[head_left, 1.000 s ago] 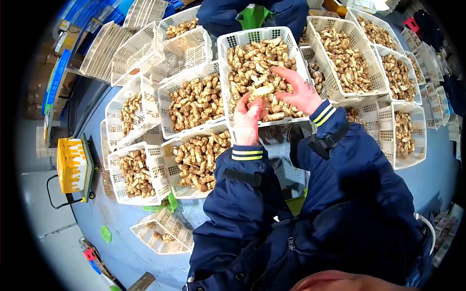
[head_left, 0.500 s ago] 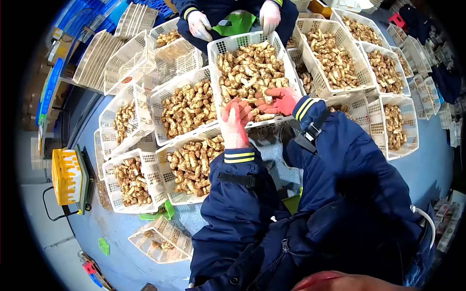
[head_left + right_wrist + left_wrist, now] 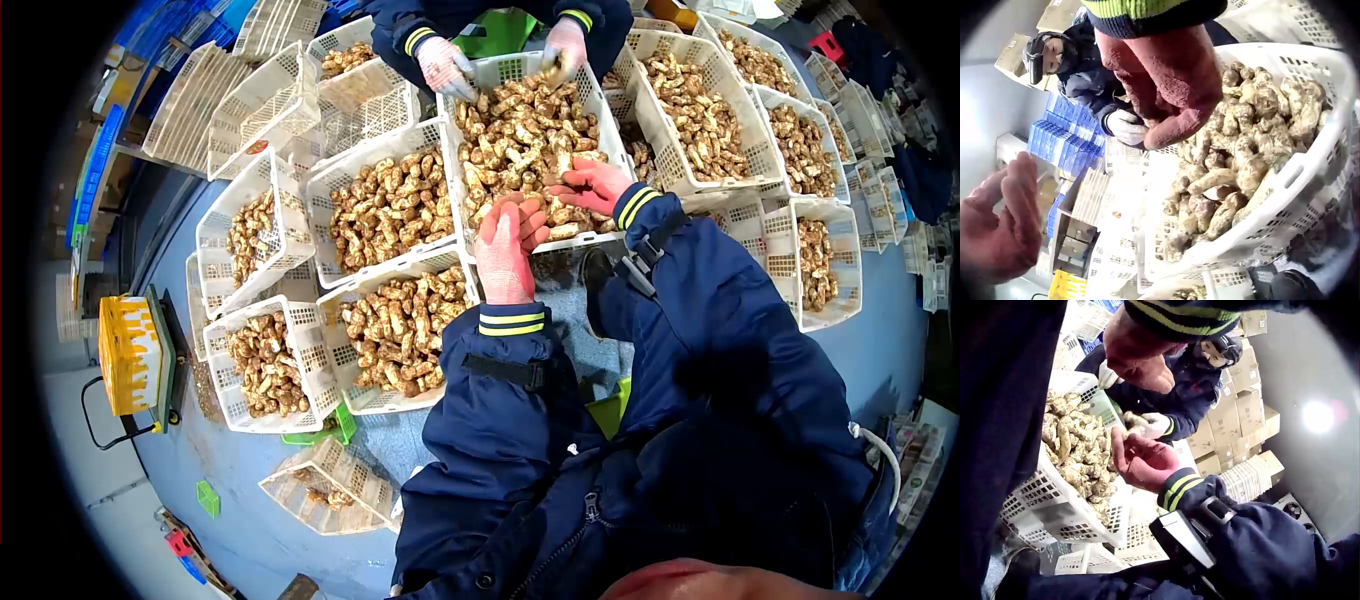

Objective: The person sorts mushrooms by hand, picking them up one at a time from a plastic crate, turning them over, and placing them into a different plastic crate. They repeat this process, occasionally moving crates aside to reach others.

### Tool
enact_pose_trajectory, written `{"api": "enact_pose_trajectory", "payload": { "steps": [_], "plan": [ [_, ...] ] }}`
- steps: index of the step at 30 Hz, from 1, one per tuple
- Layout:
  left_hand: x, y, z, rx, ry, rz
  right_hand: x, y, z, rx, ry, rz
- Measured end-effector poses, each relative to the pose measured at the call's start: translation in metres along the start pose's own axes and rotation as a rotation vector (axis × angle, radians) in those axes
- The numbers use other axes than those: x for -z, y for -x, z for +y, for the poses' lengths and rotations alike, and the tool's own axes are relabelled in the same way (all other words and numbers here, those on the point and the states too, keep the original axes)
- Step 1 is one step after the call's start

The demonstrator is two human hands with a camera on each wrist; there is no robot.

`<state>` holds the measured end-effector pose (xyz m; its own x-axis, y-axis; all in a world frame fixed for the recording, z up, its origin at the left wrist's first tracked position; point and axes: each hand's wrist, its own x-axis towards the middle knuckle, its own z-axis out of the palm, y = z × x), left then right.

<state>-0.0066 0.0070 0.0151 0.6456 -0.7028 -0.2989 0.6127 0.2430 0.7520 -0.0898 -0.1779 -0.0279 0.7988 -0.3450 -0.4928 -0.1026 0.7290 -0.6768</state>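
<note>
Over the near end of a white basket (image 3: 612, 130) heaped with knobbly brown-and-cream mushrooms (image 3: 520, 130), both my hands hover in reddish gloves. My left hand (image 3: 508, 250) hangs at the near left corner, palm turned inward and fingers loosely bent, holding nothing visible. To its right, my right hand (image 3: 597, 187) is above the mushrooms, its loosely curved fingers pointing left, with no mushroom visible in it. A gap separates the two hands. In the right wrist view, my right hand (image 3: 1166, 87) hides part of the heap, while my left hand (image 3: 1000, 219) appears at the left.
Opposite, another person's white-gloved hands (image 3: 445, 68) reach into the far end of the same basket. More mushroom-filled baskets (image 3: 395, 205) crowd both sides. A tipped basket (image 3: 330, 485) with a few mushrooms lies on the blue floor, and a yellow-and-white box (image 3: 130, 355) stands on a cart.
A pale mushroom between my hands one second ago no longer shows there. My hands have drawn back toward the basket's near end. The other person's hands have come in over the far end.
</note>
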Motion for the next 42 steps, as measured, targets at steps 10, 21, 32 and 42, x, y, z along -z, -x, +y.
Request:
{"api": "enact_pose_trajectory", "payload": {
  "steps": [10,21,32,42],
  "plan": [
    [-0.003,0.008,-0.01,0.178,-0.117,-0.186,-0.014,-0.007,-0.002,0.153,0.114,0.199],
    [-0.004,0.01,-0.009,0.171,-0.115,-0.207,-0.003,-0.026,0.008,0.089,-0.154,0.011],
    [0.0,0.015,-0.002,0.118,-0.007,-0.128,-0.033,-0.056,0.015,0.081,0.207,-0.044],
    [0.006,0.018,0.01,0.144,-0.033,-0.234,-0.043,-0.072,0.018,0.131,0.03,0.252]
  ]
}}
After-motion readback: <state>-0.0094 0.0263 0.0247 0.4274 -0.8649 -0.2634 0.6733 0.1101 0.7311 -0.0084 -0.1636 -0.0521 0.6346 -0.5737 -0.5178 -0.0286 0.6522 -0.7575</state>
